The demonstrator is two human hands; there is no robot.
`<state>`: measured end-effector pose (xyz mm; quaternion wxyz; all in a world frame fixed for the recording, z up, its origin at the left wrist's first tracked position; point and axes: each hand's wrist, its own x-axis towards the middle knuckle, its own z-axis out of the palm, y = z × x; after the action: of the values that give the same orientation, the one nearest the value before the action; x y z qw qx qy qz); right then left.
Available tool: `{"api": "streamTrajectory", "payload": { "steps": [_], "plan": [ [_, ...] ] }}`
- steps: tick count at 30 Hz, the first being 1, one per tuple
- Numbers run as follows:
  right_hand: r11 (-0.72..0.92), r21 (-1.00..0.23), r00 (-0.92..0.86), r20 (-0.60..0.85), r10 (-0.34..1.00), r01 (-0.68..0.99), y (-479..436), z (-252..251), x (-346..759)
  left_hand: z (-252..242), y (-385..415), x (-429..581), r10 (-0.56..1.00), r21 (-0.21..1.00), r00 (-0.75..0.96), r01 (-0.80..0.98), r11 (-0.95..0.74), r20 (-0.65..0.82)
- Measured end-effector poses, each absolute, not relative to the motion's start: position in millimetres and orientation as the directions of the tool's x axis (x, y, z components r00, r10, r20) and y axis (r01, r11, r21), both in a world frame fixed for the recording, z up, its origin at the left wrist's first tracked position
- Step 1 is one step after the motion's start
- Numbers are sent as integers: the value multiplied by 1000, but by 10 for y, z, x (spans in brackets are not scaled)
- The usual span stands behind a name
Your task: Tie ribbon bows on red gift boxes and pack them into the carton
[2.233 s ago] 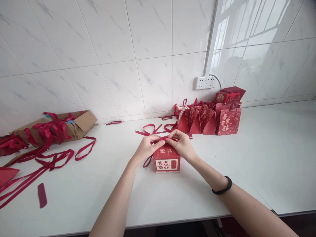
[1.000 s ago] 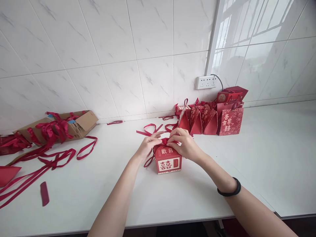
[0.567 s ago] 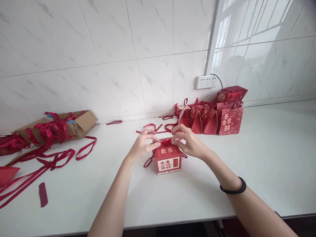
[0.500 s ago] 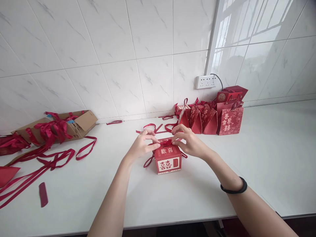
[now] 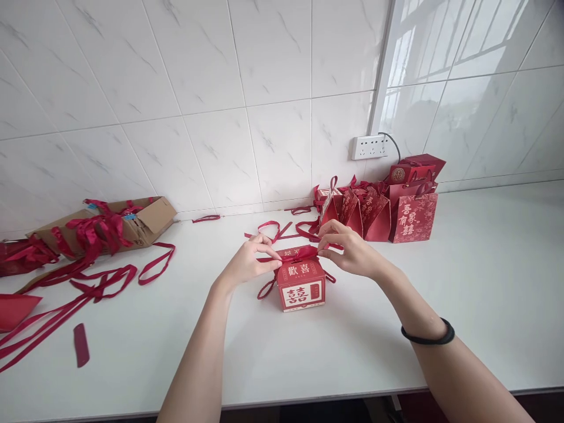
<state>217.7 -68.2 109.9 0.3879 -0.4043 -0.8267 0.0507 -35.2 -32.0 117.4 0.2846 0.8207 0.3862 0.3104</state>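
A small red and white box (image 5: 301, 287) with Chinese characters stands upright on the white table (image 5: 352, 346). Across its top runs a red ribbon (image 5: 300, 253). At the box's upper left, my left hand (image 5: 250, 259) pinches the ribbon between thumb and forefinger. My right hand (image 5: 348, 249) pinches the ribbon at the upper right side. Dark red cord loops stick out at both sides of the box; one loop (image 5: 266, 289) is on the left.
Red gift bags (image 5: 414, 218) and boxes stand at the back right by a power strip (image 5: 369, 147). Left lies a cardboard box (image 5: 152, 220) with ribbons. Loose ribbons (image 5: 157, 264) and a dark red strip (image 5: 81, 345) lie on the table.
My right hand has moved right, away from my left hand, and more of the ribbon shows stretched between them. The whole view has shifted slightly.
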Motion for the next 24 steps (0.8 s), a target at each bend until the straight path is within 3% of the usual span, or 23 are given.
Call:
{"api": "streamTrajectory", "payload": {
  "steps": [3,6,10,17,24],
  "plan": [
    [537,-571,-281,478,832,621,-732,1148,2125,1203,-365,-314,843,774,485,433,-462,232],
    [288,-736,-164,237,957,613,-757,1160,2069,1242,-418,-287,915,810,385,494,-316,122],
    [167,-813,-240,35,970,558,-753,1148,2045,1297,-497,-258,928,761,369,617,-201,-53],
    [175,-825,-243,47,969,537,-750,1160,2014,1269,-535,-142,891,817,446,542,-196,-82],
    [182,-862,-258,62,964,474,-730,1098,1967,1254,-497,-158,861,874,505,390,-291,62]
  ]
}}
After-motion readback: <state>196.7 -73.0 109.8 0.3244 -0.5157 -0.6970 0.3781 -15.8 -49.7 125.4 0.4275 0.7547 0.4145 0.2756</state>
